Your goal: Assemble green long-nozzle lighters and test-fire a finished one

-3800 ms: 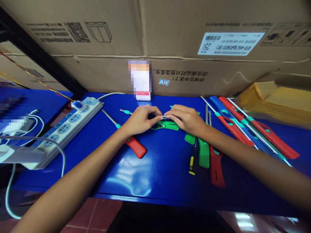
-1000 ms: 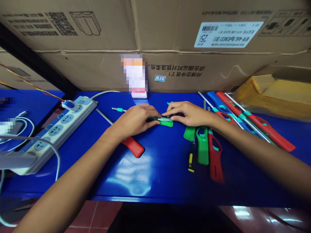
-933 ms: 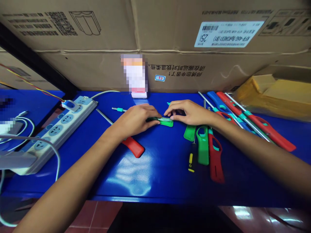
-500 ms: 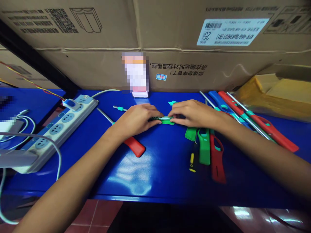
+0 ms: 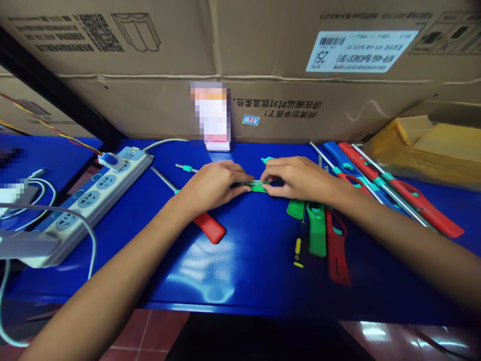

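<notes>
Presently reaching across the glossy blue tabletop (image 5: 255, 271), beyond the black-and-yellow screwdriver (image 5: 298, 245), and pinching the slim green plastic casing (image 5: 258, 189) by its ends with left hand (image 5: 220, 183) and right hand (image 5: 300, 176). Holding it before the upright, lit-screened smartphone (image 5: 214, 118) and brown cardboard box (image 5: 263, 55).

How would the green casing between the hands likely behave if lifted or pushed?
The green casing looks like thin plastic, so probably light and fairly stiff. Silvery parts show along its far side; they might slip out if it tilts. The blue tabletop looks glossy, so a push could make it slide.
</notes>
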Demonstrator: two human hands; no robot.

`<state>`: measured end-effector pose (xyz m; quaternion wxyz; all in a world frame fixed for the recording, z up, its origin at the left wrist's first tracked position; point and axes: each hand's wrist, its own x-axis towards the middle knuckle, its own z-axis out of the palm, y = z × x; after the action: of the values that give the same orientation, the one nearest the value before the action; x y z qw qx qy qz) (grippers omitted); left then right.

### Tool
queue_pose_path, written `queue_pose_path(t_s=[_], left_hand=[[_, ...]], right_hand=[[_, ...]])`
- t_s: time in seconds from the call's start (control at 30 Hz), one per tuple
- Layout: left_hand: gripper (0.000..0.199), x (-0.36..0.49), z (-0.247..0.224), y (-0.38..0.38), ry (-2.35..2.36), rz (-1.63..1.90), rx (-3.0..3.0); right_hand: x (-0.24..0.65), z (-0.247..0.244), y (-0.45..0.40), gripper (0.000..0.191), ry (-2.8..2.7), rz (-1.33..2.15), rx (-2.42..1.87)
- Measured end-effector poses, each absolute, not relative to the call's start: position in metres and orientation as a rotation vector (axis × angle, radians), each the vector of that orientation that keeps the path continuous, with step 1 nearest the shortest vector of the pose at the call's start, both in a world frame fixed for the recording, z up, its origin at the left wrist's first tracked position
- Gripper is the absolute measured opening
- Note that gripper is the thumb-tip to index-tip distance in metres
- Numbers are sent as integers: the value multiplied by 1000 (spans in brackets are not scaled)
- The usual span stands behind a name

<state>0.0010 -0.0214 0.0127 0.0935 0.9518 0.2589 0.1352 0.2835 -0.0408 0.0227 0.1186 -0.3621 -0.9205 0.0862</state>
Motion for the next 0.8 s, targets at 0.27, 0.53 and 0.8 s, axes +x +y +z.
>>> queue_pose_path(t_s=[0.27, 0.53, 0.8], left_hand=[[30, 0, 11, -20, 736, 410, 2852], [35, 5, 17, -28, 804, 288, 2945], [32, 3, 23, -30, 799, 244, 2925]], right_hand=[[287, 21, -38, 17, -2724, 145, -987], [285, 27, -44, 22, -2858, -8, -971], [282, 27, -46, 17, -2807, 57, -1058]])
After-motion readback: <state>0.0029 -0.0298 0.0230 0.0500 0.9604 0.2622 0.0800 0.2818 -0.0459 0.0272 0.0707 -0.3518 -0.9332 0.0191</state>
